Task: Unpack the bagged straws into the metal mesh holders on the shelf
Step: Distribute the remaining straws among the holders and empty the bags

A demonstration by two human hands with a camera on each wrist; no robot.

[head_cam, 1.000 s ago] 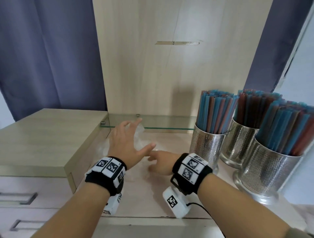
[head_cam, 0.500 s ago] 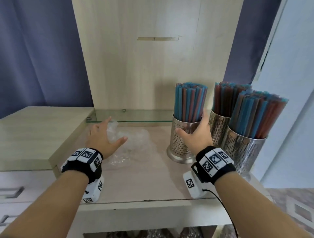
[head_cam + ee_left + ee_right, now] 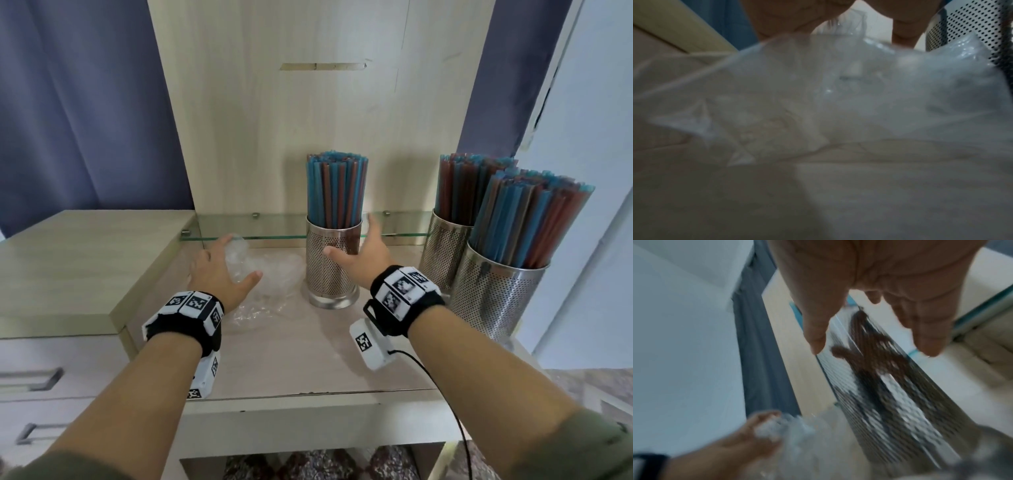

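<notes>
Three metal mesh holders packed with blue and brown straws stand on the shelf (image 3: 291,363). My right hand (image 3: 366,260) wraps the middle holder (image 3: 334,274), thumb on its front and fingers round its right side. The right wrist view shows the right hand (image 3: 879,280) spanning the blurred holder (image 3: 890,402). My left hand (image 3: 219,270) grips a crumpled clear plastic bag (image 3: 270,281) lying left of that holder. No straws show in the bag. In the left wrist view the left hand's fingers (image 3: 787,16) pinch the bag (image 3: 838,97).
The two other full holders (image 3: 442,253) (image 3: 493,298) stand close together at the shelf's right end. A narrow glass ledge (image 3: 274,228) runs along the back panel. A higher cabinet top (image 3: 85,260) with drawers (image 3: 34,377) borders the left side.
My right hand left the bag and went right to the nearest holder. That holder has since slid left, away from the other two. My left hand stayed on the bag.
</notes>
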